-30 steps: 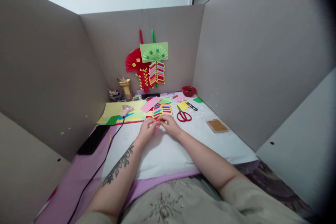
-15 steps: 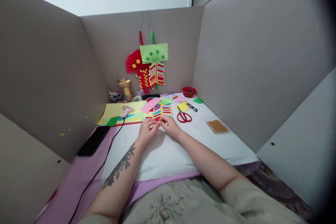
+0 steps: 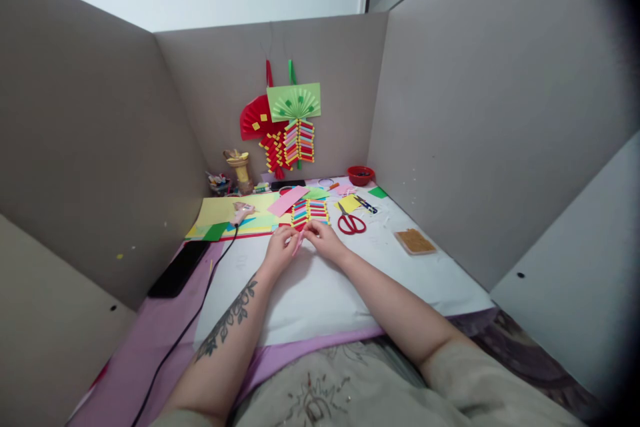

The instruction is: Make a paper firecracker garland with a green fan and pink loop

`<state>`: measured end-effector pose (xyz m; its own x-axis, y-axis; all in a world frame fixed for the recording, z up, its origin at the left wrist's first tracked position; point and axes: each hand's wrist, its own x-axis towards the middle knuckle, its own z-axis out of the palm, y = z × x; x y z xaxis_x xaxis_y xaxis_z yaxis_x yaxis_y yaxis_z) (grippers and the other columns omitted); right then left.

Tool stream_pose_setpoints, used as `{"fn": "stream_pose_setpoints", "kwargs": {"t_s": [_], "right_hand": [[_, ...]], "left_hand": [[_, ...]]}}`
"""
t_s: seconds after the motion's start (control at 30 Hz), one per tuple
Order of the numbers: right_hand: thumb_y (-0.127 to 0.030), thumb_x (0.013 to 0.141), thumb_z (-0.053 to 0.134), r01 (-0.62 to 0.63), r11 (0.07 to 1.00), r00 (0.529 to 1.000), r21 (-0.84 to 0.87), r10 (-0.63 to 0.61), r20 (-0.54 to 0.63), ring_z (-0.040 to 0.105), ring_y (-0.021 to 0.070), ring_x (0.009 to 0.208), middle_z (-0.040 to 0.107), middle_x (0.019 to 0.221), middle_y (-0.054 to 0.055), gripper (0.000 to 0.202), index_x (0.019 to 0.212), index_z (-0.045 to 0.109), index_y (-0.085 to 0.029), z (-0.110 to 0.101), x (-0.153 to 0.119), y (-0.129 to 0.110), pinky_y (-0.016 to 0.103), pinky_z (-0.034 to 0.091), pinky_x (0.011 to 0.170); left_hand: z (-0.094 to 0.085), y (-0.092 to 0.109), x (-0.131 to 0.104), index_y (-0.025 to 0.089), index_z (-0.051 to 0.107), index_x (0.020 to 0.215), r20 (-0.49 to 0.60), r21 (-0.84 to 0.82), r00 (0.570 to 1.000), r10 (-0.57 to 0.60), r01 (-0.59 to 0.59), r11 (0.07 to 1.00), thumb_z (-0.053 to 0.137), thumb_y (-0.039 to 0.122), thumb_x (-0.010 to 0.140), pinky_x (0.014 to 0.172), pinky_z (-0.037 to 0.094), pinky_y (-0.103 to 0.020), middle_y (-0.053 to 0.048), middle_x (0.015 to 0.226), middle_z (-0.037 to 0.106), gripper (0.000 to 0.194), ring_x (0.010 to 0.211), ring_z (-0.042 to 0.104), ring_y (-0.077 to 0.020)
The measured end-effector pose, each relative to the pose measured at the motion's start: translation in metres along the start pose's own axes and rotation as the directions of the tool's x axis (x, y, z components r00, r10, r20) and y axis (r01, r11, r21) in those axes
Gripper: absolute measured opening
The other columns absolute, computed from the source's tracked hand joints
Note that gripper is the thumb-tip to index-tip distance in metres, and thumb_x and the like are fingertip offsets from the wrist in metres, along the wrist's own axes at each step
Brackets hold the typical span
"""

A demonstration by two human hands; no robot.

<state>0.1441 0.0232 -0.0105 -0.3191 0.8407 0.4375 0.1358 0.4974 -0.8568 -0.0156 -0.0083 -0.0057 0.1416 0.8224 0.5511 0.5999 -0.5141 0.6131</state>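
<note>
My left hand (image 3: 281, 245) and my right hand (image 3: 323, 239) meet over the white sheet, fingers pinched on a small pink paper piece (image 3: 299, 242). Its full shape is partly hidden by the fingers. Just beyond my fingertips lie two rows of rolled paper tubes (image 3: 310, 212) in several colours with yellow ends. A pink paper strip (image 3: 289, 201) lies behind them to the left. To the right of my right hand rest red-handled scissors (image 3: 352, 223), blades pointing away from me.
A glue gun (image 3: 243, 213) with a black cord lies left on yellow paper (image 3: 215, 208). Thread snips (image 3: 367, 205), a red bowl (image 3: 360, 176) and a brown slab (image 3: 415, 241) are on the right. A black phone (image 3: 179, 269) lies left. Paper fan ornaments (image 3: 294, 103) hang on the grey partition.
The pink paper piece now shows more clearly between my fingertips, tilted toward me. Both hands stay in nearly the same place.
</note>
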Motion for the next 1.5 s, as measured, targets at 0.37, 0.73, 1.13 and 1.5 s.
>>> {"fn": "stream_pose_setpoints", "kwargs": {"t_s": [0.37,0.73,1.13,1.5], "right_hand": [[-0.022,0.079,0.056,0.138,0.989,0.990,0.045,-0.139,0.024,0.054,0.0161,0.081,0.060,0.084,0.003,0.009,0.085,0.062,-0.019,-0.003,0.001,-0.003,0.029,0.043,0.073],[-0.025,0.078,0.056,0.060,0.995,0.997,0.074,-0.056,-0.051,0.052,0.0158,0.076,0.057,0.078,0.001,0.008,0.076,0.058,-0.018,-0.007,0.007,0.014,0.027,0.043,0.066],[-0.024,0.079,0.059,0.227,0.971,0.973,-0.080,-0.229,-0.018,0.053,0.0168,0.078,0.057,0.080,0.003,0.006,0.076,0.063,-0.020,-0.006,-0.002,-0.002,0.030,0.044,0.069],[-0.020,0.081,0.049,0.201,0.954,0.965,-0.222,-0.232,-0.125,0.047,0.0154,0.068,0.050,0.073,0.001,0.011,0.071,0.053,-0.019,-0.009,-0.001,-0.003,0.028,0.040,0.064]], "left_hand": [[-0.002,0.005,0.000,0.018,0.060,0.065,0.112,-0.199,0.992,-0.063,0.084,0.976,0.051,0.037,0.083,0.072,0.044,-0.030,-0.004,0.072,0.059,0.028,0.075,0.055,-0.0176],[-0.007,0.007,0.000,0.019,0.064,0.085,-0.070,-0.333,0.975,-0.211,0.177,0.926,0.043,0.019,0.079,0.083,0.047,-0.033,-0.004,0.090,0.065,0.022,0.090,0.060,-0.0194],[0.002,0.013,-0.006,0.020,0.065,0.095,0.005,0.095,0.998,0.055,-0.055,0.994,0.051,0.029,0.084,0.073,0.045,-0.031,-0.006,0.085,0.068,0.019,0.080,0.060,-0.0188],[-0.004,0.012,-0.007,0.020,0.060,0.103,-0.127,0.210,0.988,0.087,-0.059,0.976,0.055,0.023,0.079,0.087,0.040,-0.035,-0.007,0.103,0.064,0.025,0.098,0.056,-0.0211]]}}
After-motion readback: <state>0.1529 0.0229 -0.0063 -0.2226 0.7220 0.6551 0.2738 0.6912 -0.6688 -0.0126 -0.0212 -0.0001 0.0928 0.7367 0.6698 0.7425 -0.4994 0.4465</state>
